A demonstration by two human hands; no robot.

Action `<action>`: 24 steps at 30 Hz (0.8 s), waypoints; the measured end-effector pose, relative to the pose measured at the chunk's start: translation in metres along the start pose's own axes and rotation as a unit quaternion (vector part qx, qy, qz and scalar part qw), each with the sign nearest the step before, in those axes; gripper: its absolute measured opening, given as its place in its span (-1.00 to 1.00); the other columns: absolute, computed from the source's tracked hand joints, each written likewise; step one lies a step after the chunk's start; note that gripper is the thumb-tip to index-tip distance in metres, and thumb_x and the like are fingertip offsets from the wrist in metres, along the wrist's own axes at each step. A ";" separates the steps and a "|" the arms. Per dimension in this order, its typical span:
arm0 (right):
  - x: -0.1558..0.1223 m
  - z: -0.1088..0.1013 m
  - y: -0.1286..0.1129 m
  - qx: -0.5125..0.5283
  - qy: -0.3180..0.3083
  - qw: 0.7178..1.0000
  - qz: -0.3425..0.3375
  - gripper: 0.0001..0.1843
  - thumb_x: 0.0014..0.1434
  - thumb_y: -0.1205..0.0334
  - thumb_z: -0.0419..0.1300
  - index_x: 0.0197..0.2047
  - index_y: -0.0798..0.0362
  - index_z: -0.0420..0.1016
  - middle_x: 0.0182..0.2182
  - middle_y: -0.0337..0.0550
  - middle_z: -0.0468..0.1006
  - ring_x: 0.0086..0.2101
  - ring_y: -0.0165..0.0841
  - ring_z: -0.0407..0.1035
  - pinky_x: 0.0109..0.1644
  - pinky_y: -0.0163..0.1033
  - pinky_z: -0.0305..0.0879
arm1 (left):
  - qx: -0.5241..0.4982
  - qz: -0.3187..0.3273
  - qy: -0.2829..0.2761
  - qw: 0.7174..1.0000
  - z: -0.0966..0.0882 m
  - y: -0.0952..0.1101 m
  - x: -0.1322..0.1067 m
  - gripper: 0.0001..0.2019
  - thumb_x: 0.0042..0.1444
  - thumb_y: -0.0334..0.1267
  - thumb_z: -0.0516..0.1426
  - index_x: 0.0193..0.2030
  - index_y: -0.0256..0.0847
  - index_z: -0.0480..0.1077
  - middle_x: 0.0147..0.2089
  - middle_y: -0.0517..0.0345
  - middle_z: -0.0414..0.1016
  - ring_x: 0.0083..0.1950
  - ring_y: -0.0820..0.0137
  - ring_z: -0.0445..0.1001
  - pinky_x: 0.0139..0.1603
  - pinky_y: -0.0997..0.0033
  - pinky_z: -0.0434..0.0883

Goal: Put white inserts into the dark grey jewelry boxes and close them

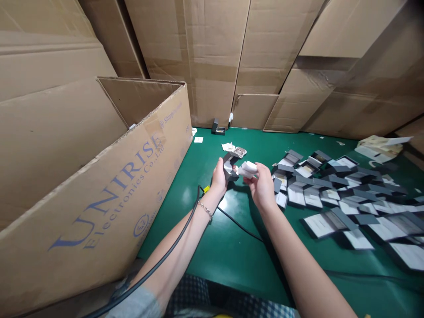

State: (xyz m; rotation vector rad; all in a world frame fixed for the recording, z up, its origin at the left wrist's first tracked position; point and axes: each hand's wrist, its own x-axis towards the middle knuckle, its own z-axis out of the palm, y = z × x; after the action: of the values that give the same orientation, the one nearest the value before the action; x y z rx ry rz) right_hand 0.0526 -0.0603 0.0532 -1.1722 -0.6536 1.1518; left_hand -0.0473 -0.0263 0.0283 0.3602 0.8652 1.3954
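Observation:
My left hand [218,177] grips a small dark grey open box [230,167] by its edge. My right hand [261,186] pinches a folded white paper insert [247,169], which touches the box's inner side. The two hands are close together above the green workbench [212,265]. Just beyond them lie a crumpled white paper [228,147] and a small silvery packet [240,152]. To the right of my right hand spreads a loose layer of several open grey boxes with white inner faces [326,198].
A large cardboard carton printed "UNIRISE Electronics" [112,172] stands at the bench's left. A black cable [175,247] runs along my left forearm and across the bench. A small black device [217,127] sits at the far edge, cardboard sheets line the wall, and papers [377,148] lie far right.

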 end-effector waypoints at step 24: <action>-0.009 -0.006 -0.005 -0.080 -0.032 0.996 -0.017 -0.67 -0.10 0.10 0.15 -0.23 0.01 0.25 -0.43 -0.31 0.38 -0.48 -0.44 0.32 -0.47 -0.33 0.27 | 0.039 -0.005 -0.084 0.996 -0.002 -0.002 -0.002 -0.64 0.07 -0.02 0.11 -0.26 -0.34 0.43 -0.37 0.05 0.50 -0.41 0.43 0.42 -0.32 0.46 0.33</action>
State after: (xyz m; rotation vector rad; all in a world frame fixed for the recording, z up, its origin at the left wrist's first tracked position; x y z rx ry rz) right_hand 0.0563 -0.0711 0.0573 -1.2575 -0.8237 1.1290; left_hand -0.0473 -0.0295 0.0260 0.5246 0.7825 1.3041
